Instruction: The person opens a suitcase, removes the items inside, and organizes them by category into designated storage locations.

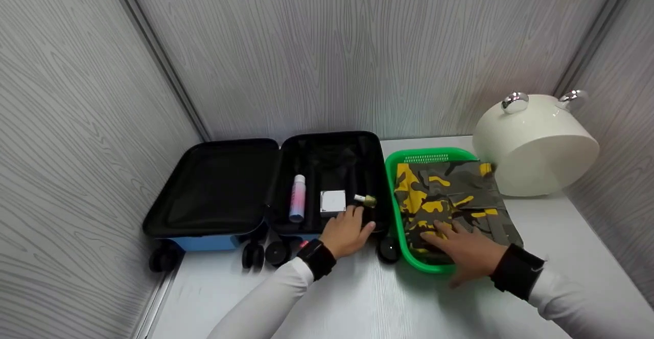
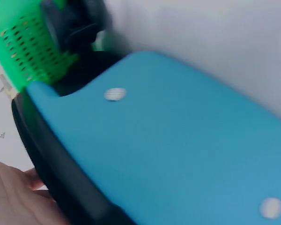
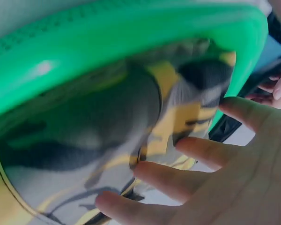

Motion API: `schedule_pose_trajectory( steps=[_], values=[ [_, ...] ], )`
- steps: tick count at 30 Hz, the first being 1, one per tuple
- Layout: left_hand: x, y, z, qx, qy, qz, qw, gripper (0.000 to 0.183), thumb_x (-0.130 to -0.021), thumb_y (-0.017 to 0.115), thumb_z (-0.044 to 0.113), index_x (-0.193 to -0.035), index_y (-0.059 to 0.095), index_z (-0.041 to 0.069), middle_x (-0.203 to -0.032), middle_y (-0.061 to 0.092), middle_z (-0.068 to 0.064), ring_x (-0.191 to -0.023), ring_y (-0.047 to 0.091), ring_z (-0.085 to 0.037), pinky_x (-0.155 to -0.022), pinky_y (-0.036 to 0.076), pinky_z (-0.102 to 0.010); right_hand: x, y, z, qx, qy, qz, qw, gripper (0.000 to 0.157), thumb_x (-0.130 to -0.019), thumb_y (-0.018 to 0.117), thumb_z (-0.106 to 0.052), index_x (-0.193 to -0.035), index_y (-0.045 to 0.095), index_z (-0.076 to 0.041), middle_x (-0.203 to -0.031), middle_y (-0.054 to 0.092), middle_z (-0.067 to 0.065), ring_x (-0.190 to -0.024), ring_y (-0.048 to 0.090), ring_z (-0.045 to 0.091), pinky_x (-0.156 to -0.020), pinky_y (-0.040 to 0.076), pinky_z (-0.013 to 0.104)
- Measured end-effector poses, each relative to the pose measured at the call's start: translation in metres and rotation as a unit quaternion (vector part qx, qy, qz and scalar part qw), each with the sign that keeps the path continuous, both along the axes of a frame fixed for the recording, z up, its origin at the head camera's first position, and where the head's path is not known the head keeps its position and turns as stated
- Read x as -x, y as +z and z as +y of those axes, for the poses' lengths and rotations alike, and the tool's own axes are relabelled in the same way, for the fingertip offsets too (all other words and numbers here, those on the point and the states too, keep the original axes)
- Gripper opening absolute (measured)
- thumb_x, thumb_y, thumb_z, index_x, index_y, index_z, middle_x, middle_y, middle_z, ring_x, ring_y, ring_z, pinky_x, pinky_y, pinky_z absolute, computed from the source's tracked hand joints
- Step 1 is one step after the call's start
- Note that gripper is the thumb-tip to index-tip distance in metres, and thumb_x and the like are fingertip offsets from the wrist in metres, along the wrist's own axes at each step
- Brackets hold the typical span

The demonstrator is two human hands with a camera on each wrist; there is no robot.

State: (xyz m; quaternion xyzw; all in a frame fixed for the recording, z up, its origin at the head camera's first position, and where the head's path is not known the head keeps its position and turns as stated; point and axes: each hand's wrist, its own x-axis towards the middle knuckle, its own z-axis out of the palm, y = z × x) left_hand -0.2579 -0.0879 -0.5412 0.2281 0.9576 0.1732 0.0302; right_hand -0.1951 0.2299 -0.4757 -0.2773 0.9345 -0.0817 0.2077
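My left hand [image 1: 348, 232] reaches over the near rim of the open suitcase [image 1: 375, 147], fingers extended beside a white square box [image 1: 333, 201] and a small bottle [image 1: 365, 200] with a white and a gold-green part. Whether the fingertips touch either is unclear. Left of the box lies a pink-and-blue spray can [image 1: 298, 198]. In the left wrist view the suitcase's blue side [image 2: 178, 140] hides most of that hand. My right hand [image 1: 470, 251] has its fingers spread over folded camouflage clothing [image 1: 454, 196] in a green basket [image 1: 398, 226]; the fingertips meet the fabric in the right wrist view.
The suitcase's other half [image 1: 219, 185] lies flat at the left, its wheels [image 1: 166, 258] facing me. Behind the basket to the right stands a white drum-shaped object [image 1: 536, 144] with chrome knobs. Grey wood-grain panels [image 1: 347, 58] enclose the white table [image 1: 352, 303].
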Motion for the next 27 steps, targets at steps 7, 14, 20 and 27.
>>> schedule_pose_trajectory(
  steps=[7, 14, 20, 27],
  values=[
    [-0.006, -0.016, -0.011, 0.048, 0.001, 0.079, 0.9957, 0.047, -0.117, 0.041, 0.046, -0.116, 0.067, 0.007, -0.100, 0.071, -0.010, -0.088, 0.073, -0.029, -0.074, 0.060, -0.045, -0.016, -0.011, -0.002, -0.024, 0.041, 0.044, 0.998, 0.094, -0.083, 0.087, 0.005, -0.165, 0.046, -0.015, -0.165, 0.040, 0.038, -0.142, 0.040, 0.074, -0.097, 0.044, 0.086],
    [-0.007, -0.031, -0.013, 0.073, -0.004, 0.158, 0.9847, 0.043, -0.117, 0.043, 0.042, -0.089, 0.059, 0.013, -0.073, 0.062, -0.004, -0.065, 0.065, -0.025, -0.056, 0.050, -0.039, -0.017, -0.013, -0.004, -0.023, 0.040, 0.040, 0.998, 0.077, -0.095, 0.071, 0.010, -0.163, 0.049, -0.017, -0.163, 0.042, 0.038, -0.140, 0.043, 0.073, -0.097, 0.046, 0.084],
    [-0.007, -0.038, -0.014, 0.085, -0.005, 0.195, 0.9772, 0.042, -0.115, 0.048, 0.044, -0.089, 0.058, 0.014, -0.072, 0.061, -0.003, -0.064, 0.064, -0.024, -0.055, 0.048, -0.039, -0.012, -0.011, -0.006, -0.027, 0.025, -0.005, 0.999, 0.069, -0.099, 0.062, 0.013, -0.158, 0.057, -0.022, -0.167, 0.037, 0.037, -0.143, 0.036, 0.076, -0.102, 0.039, 0.087],
    [-0.008, -0.041, -0.012, 0.079, -0.006, 0.219, 0.9726, 0.040, -0.114, 0.050, 0.043, -0.087, 0.058, 0.014, -0.071, 0.061, -0.003, -0.062, 0.062, -0.023, -0.054, 0.047, -0.037, 0.002, -0.018, -0.007, -0.033, 0.014, -0.005, 0.999, 0.057, -0.100, 0.063, 0.010, -0.151, 0.064, -0.016, -0.168, 0.036, 0.037, -0.145, 0.030, 0.078, -0.103, 0.035, 0.090]
  ],
)
